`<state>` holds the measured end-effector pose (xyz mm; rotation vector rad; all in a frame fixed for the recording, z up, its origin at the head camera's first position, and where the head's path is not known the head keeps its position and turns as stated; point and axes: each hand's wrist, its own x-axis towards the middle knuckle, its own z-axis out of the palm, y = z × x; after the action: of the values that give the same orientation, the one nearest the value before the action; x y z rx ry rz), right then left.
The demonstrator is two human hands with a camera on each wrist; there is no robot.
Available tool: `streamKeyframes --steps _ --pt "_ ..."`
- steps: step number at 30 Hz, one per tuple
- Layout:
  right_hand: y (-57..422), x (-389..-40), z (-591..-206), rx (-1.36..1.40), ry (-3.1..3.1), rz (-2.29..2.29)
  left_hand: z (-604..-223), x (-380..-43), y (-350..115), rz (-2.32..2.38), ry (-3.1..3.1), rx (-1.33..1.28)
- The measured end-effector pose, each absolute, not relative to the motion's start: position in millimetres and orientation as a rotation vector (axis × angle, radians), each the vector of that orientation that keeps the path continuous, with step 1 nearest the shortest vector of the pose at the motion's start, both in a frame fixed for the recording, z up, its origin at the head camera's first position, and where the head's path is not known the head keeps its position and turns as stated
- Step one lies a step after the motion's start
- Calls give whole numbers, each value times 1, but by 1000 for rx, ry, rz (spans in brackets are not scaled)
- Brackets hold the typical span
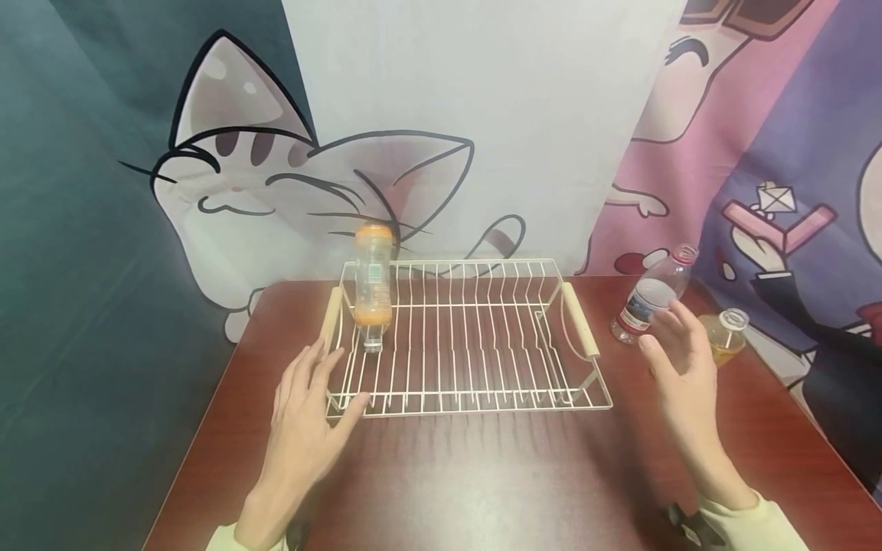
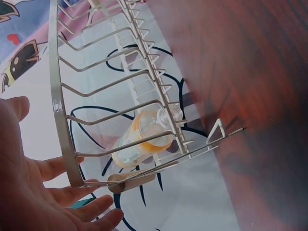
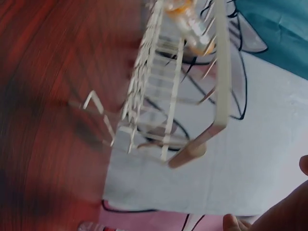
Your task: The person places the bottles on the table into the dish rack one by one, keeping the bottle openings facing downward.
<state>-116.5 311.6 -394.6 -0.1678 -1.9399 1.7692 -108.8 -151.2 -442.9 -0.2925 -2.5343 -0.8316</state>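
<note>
A cream wire dish rack (image 1: 468, 394) with wooden handles stands on the table. At its left end a clear bottle with orange bands (image 1: 374, 275) sits upside down, neck toward the rack floor. My left hand (image 1: 303, 413) is beside the rack's front left corner, fingers spread and nearly straight, holding nothing; in the left wrist view its fingers (image 2: 91, 209) overlap the corner by the wooden handle (image 2: 132, 182). To the right of the rack my right hand (image 1: 689, 375) is raised with loosely bent fingers and nothing in its grasp, in front of two bottles.
A clear labelled bottle (image 1: 651, 298) with a red neck ring stands right of the rack. Next to it, partly behind my right hand, is a bottle with a yellow lower part (image 1: 726, 337). A cartoon-printed cloth (image 1: 482, 92) hangs behind the reddish-brown table (image 1: 482, 490).
</note>
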Motion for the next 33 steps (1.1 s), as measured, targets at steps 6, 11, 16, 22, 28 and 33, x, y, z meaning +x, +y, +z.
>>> streamKeyframes --steps 6,11,16,22,28,33 --pt "321 -139 -399 -314 -1933 1766 -447 -108 -152 -826 -2584 -254" --pt "327 -161 -401 -306 -1906 1757 -450 -106 -151 -830 -2641 -218" --pt "334 -184 -403 -341 -1976 1616 -450 -106 -150 -827 -2661 -200" --pt "344 -205 -403 -424 -2040 1480 -450 -106 -151 -812 -2674 -202" --pt "349 -218 -400 -529 -2090 1369 -450 -106 -150 -810 -2679 -202" --pt "353 -230 -401 -604 -2087 1375 -450 -105 -150 -816 -2686 -193"
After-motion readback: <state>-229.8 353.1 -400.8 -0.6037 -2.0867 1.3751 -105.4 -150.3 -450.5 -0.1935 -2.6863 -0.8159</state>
